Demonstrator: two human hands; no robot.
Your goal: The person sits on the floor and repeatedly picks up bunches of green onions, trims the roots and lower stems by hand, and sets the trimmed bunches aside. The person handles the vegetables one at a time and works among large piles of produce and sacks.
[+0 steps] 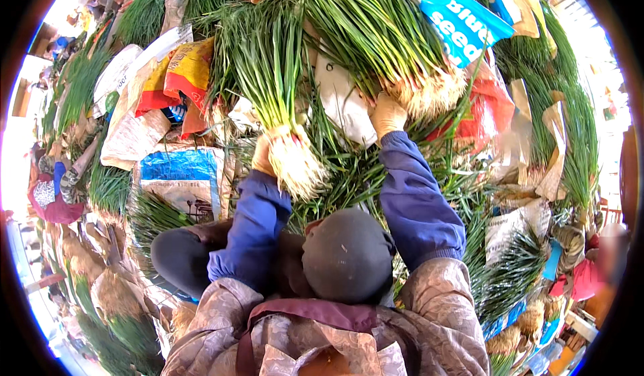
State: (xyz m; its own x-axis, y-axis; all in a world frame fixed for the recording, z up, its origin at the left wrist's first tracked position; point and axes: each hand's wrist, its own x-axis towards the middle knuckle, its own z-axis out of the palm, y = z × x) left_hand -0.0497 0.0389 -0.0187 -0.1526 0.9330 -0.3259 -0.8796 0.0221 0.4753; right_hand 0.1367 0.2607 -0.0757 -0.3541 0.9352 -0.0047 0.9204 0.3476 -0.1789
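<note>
My left hand (pixel 263 156) is wrapped round a bunch of scallions (pixel 277 108) near its root end. The green leaves point away from me, and the pale roots hang toward my lap. Part of this hand is hidden behind the stalks. My right hand (pixel 389 116) is closed at the base of a larger heap of scallions (pixel 379 34), beside its straw-coloured roots. Its fingertips are partly covered by the stalks. Both hands look gloved, below blue sleeve covers. Loose green leaves (pixel 345 181) lie between my forearms.
A blue-and-white bag (pixel 463 17) lies over the heap at right. Red-and-yellow sacks (pixel 184 74) and a blue-topped sack (pixel 181 168) are on the left. A dark rounded object (pixel 349 255) is close before my chest. More scallion piles (pixel 563 108) surround me; other people (pixel 57 195) sit at far left.
</note>
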